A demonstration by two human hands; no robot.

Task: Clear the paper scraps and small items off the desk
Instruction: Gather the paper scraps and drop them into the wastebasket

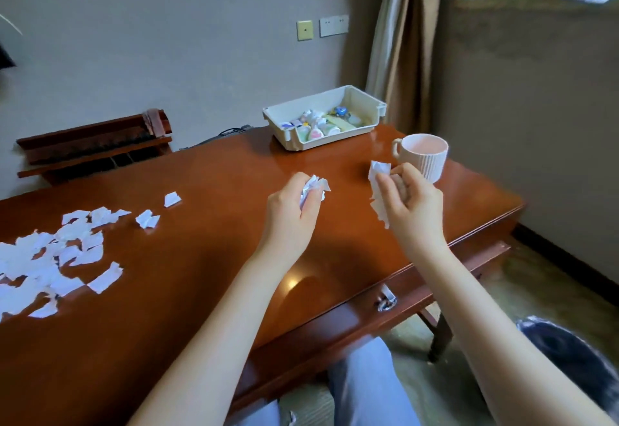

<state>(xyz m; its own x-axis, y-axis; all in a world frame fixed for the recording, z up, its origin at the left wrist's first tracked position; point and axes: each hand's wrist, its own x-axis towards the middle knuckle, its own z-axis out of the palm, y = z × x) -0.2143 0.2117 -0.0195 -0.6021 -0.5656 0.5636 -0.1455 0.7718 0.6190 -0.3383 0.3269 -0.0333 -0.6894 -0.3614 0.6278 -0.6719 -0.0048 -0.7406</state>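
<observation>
Above the middle of the wooden desk (pixel 207 174), my left hand (pixel 289 209) grips a crumpled wad of white paper (pixel 315 186). My right hand (pixel 408 201) is raised beside it and pinches another torn white paper piece (pixel 378 181), part of which hangs below the fingers. Several torn paper scraps (pixel 50 258) lie scattered over the desk's left side, with two loose scraps (pixel 147 218) (pixel 172 199) nearer the middle. A white plastic tray (pixel 365 97) holding several small colourful items stands at the desk's far edge.
A pale pink ribbed mug (pixel 423 154) stands just behind my right hand near the desk's right edge. A dark wooden rack (pixel 93 144) sits behind the desk at left. A metal drawer handle (pixel 385 300) is on the front. Curtain and wall are at right.
</observation>
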